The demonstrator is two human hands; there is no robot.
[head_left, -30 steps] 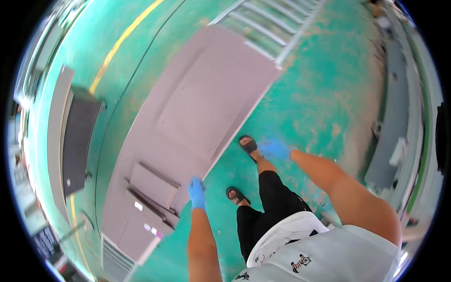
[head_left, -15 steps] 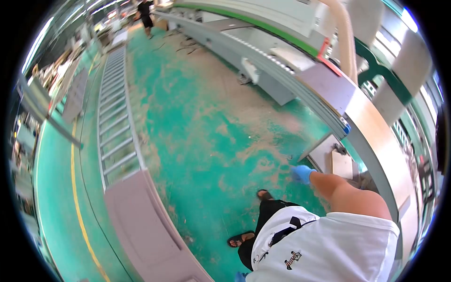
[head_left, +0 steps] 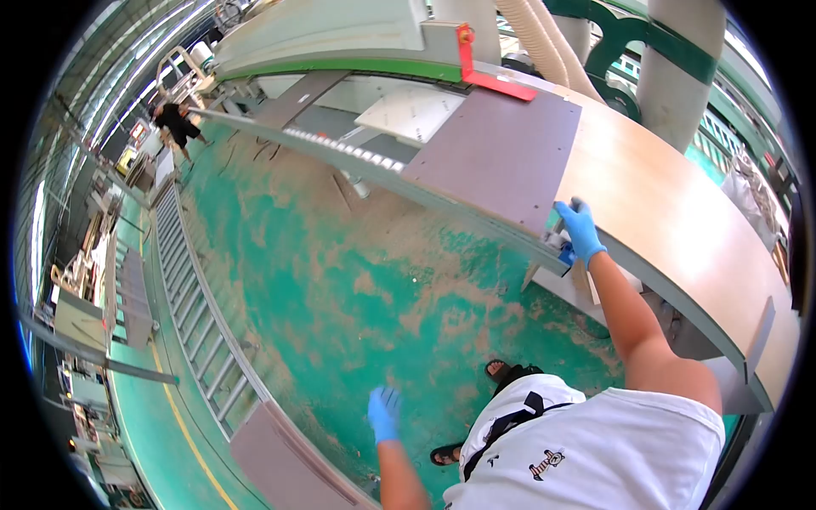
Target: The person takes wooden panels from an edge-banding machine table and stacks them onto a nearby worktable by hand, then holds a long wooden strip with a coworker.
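My right hand, in a blue glove, reaches to the near corner of a grey-brown panel with small holes along its edges. Its fingers are apart at the panel's edge; whether they press on it I cannot tell. The panel lies flat across the machine's front rail and meets a pale wood tabletop. Over the green floor hangs my left hand, also blue-gloved, with fingers stretched out and nothing in it.
A roller conveyor runs along the left, with stacked grey-brown panels at its near end. A red bracket stands on the machine by the panel. Far off at the left, a person stands near the machine. Dust covers the floor.
My right hand has risen from beside the machine to the panel's corner. My left hand has come up into view from the bottom edge. The view has turned towards the machine.
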